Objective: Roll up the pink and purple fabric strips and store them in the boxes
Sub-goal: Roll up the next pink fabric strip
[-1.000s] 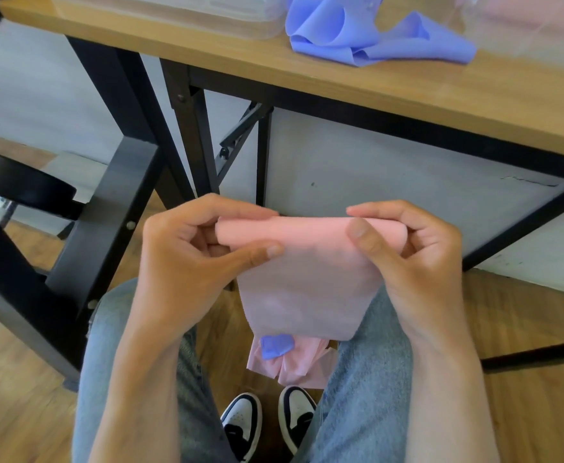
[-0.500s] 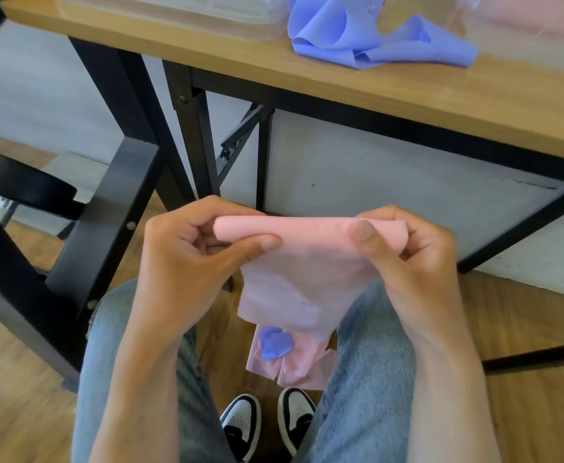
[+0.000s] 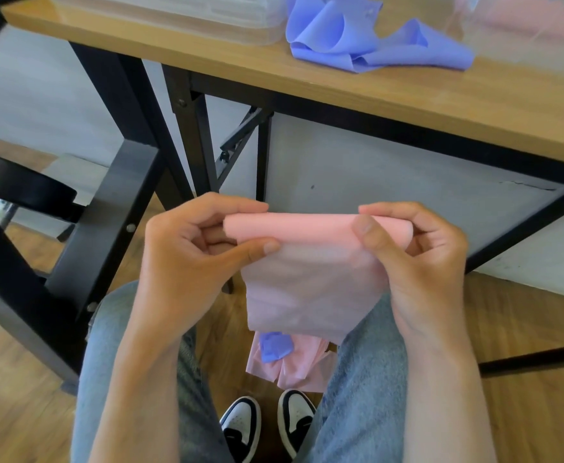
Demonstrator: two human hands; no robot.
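Note:
A pink fabric strip [image 3: 310, 262] is partly rolled into a tube at its top, above my lap. My left hand [image 3: 190, 255] pinches the roll's left end between thumb and fingers. My right hand [image 3: 417, 252] pinches its right end the same way. The unrolled tail hangs down between my knees to a bunched pink heap on the floor with a bit of purple fabric [image 3: 275, 346] on it. A loose purple fabric strip [image 3: 357, 35] lies crumpled on the wooden table [image 3: 407, 95]. Clear plastic boxes [image 3: 180, 15] stand at the table's far edge; another clear box [image 3: 534, 25] at top right holds something pink.
The table's black metal frame and legs [image 3: 187, 128] run in front of my knees. A black chair [image 3: 23, 192] stands at left. My jeans-clad legs and black-and-white shoes [image 3: 267, 426] are below, on a wood floor.
Both hands have turned the roll slightly; the pink tube looks a little thicker and the hanging tail a little shorter. The hands stayed in about the same place.

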